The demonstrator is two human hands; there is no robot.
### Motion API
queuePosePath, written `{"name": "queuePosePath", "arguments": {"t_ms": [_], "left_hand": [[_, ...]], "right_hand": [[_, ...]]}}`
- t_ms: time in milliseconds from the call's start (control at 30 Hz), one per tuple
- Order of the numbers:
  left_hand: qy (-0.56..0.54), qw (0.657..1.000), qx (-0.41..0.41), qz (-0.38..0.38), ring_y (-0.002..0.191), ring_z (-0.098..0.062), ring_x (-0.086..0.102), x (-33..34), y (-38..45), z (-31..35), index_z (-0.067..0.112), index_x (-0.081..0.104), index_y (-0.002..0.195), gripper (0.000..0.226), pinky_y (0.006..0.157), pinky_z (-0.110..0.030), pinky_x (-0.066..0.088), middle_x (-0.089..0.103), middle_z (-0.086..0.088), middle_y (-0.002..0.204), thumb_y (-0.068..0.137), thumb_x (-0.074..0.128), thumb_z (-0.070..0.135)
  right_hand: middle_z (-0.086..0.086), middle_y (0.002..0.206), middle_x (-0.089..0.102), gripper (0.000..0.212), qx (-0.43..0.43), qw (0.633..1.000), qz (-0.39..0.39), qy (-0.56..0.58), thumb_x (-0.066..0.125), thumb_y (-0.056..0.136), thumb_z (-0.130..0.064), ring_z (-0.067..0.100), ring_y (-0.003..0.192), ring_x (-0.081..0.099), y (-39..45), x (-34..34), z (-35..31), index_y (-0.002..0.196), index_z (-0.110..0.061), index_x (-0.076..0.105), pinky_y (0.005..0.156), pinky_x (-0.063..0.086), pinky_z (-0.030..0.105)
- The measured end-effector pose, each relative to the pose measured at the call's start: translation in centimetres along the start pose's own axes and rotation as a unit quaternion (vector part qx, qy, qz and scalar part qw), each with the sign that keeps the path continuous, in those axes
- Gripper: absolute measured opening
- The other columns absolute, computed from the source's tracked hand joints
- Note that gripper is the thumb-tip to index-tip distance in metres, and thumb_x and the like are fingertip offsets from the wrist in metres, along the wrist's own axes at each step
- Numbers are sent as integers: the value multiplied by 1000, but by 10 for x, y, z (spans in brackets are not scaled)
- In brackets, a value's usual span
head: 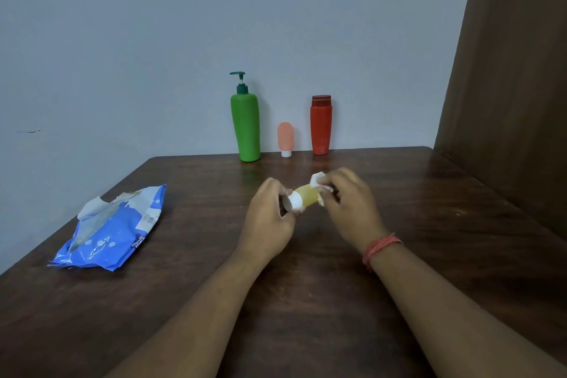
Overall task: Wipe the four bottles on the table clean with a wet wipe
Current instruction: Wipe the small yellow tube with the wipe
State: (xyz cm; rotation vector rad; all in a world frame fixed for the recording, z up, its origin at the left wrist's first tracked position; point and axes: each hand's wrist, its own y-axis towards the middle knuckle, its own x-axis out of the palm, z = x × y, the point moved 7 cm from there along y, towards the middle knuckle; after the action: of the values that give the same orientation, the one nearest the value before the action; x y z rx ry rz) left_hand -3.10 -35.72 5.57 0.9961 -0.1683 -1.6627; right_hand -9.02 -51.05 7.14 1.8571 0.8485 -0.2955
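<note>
Yellow bottle [307,195] between both hands' fingers [329,193], wet wipe [317,178] at right fingers

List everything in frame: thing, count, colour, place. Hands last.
pump bottle: 1, green, upright at the table's far edge, leftmost of the row
small tube: 1, pink with white cap, standing cap-down between the green and red ones
red bottle: 1, red, upright at the far edge, right of the tube
yellow bottle: 1, yellow with white cap, held on its side above the table's middle
wet wipe: 1, white, pressed on the yellow bottle's far end
wipes pack: 1, blue and white, opened, lying on the table's left side
table: 1, dark brown wood
wrist thread: 1, red, on the right wrist
left hand: 1, grip on the cap end
right hand: 1, grip on the wipe
</note>
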Motion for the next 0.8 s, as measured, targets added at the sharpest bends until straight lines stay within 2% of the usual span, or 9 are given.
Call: {"name": "queuePosePath", "arguments": {"t_ms": [67,200,367,433,500,567,633,700,800], "left_hand": [[-15,1000,-18,-1,85,-9,59,0,1,-1,23,48,84,37,63,-23,48,58,8,95,80,82,12],[-19,999,-39,-12,91,-7,59,-1,-2,-1,24,46,86,37,64,-15,44,57,11,100,83,80,12],[-35,997,-68,-18,90,-6,59,0,-2,-7,26,47,90,33,64,-16,44,58,12,102,85,79,16],[-48,995,-82,-19,86,-10,60,1,-1,-10,26,47,88,33,64,-23,47,60,10,102,85,79,18],[-66,994,-84,-15,81,-17,61,2,-1,-13,25,48,87,33,65,-32,52,62,3,98,84,80,18],[-81,993,-83,-10,73,-19,59,1,-1,-16,24,48,86,34,63,-36,50,61,-2,89,82,82,18],[-78,994,-74,-6,68,-17,54,-1,0,-15,23,48,85,35,59,-33,46,59,-4,84,82,83,19],[-57,997,-53,-1,73,-17,56,-2,0,-11,22,47,84,36,59,-31,45,58,-2,89,81,82,15],[-19,1000,-14,-6,88,-10,58,0,-2,1,30,42,82,43,66,-22,50,56,5,97,83,79,9]], "right_hand": [[-1,98,56,9,-19,1000,2,7,64,91,-6,8,85,51,0,2,-5,97,-10,68,70,33,6],[1,106,60,11,118,992,50,6,60,96,-13,13,94,56,5,-6,26,103,-11,68,66,35,13],[1,110,61,16,125,991,38,20,59,97,-13,9,92,53,1,-2,28,111,-12,67,71,38,14],[1,108,60,15,96,995,35,23,59,96,-9,8,91,52,0,-1,19,108,-11,67,71,35,7],[-1,101,58,13,15,999,26,41,62,91,-4,5,89,51,-1,3,-2,100,-9,69,73,34,2],[-2,99,58,12,-67,996,-14,60,66,87,-3,2,90,51,-5,12,-21,96,-9,70,78,39,7],[-1,100,60,12,-108,992,-50,41,67,88,-5,5,92,54,-7,18,-30,98,-9,71,81,42,11],[2,99,60,12,-74,996,-15,37,66,89,-5,8,88,55,-1,12,-19,98,-9,71,76,39,13],[0,105,60,14,96,994,43,20,61,95,-11,8,90,53,6,-6,19,105,-12,70,74,39,20]]}}
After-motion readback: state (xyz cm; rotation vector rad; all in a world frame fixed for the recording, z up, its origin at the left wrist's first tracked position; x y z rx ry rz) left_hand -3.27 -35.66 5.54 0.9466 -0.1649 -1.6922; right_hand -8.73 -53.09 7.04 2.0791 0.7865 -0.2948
